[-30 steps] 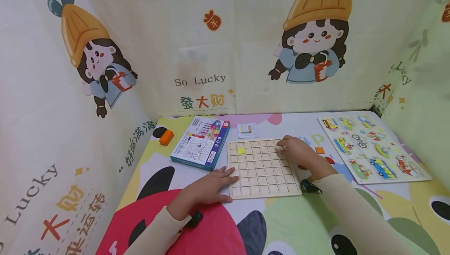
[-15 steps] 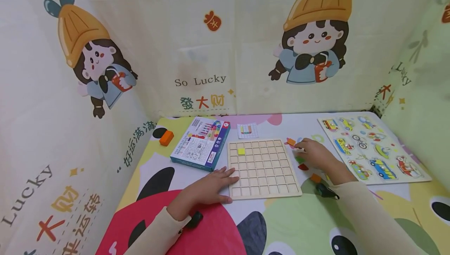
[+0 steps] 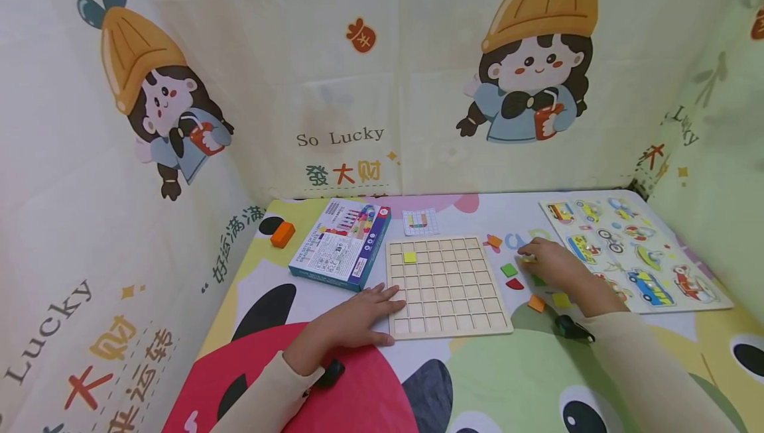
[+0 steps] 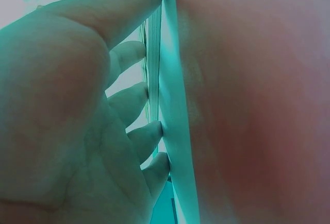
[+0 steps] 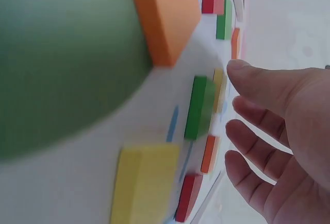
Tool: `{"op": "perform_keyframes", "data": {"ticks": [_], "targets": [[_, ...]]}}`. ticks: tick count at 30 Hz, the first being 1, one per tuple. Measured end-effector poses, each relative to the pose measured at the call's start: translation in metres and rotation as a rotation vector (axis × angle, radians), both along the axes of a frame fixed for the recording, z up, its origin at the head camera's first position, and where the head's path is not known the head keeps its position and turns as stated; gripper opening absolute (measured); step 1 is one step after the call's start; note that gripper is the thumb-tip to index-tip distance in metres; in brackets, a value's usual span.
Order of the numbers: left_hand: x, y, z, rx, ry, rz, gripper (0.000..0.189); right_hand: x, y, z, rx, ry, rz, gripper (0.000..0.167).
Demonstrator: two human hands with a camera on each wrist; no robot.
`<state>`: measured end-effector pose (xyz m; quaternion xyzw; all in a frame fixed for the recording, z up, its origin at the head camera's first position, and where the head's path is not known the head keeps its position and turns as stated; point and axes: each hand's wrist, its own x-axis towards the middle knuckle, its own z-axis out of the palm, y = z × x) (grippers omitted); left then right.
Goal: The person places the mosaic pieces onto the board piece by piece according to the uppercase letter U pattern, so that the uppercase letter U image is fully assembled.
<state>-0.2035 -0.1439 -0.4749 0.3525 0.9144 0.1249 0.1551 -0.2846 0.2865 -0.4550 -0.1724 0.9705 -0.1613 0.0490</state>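
Observation:
A wooden grid board [image 3: 453, 294] lies flat in the head view, with one yellow square [image 3: 409, 258] in an upper left cell. My left hand [image 3: 358, 317] rests with spread fingers at the board's left edge. Right of the board my right hand [image 3: 555, 264] hovers over loose blocks, its thumb apart from slightly bent fingers and nothing between them. Around it lie a green block [image 3: 509, 270], a red piece [image 3: 514, 284], an orange block [image 3: 536, 303] and a yellow block [image 3: 561, 300]. In the right wrist view another green block [image 5: 198, 108] lies near the thumb.
A small pattern card [image 3: 420, 222] lies behind the board. To the left are a flat box [image 3: 334, 244] and an orange block [image 3: 283, 235]. A vehicle picture board [image 3: 633, 250] lies at the right. Printed curtains stand behind and at both sides.
My right hand has moved from the grid board's upper right edge rightward, past an orange block, to over the loose blocks. The left hand stays where it was.

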Motion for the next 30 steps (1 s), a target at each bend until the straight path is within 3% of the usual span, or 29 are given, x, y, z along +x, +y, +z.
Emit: {"op": "perform_keyframes", "data": {"ticks": [11,20,30], "targets": [[0.0007,0.0000,0.0017,-0.006,-0.011,0.013,0.077,-0.0019,0.0084,-0.0043,0.022,0.004,-0.019,0.034],[0.0004,0.0011,0.0036,-0.003,-0.012,0.001,0.077,-0.0005,0.0072,-0.0018,0.046,-0.062,-0.060,0.036],[-0.0005,0.0002,0.0015,-0.001,-0.013,-0.002,0.076,-0.0051,0.0071,-0.0024,0.062,-0.034,-0.012,0.030]]}}
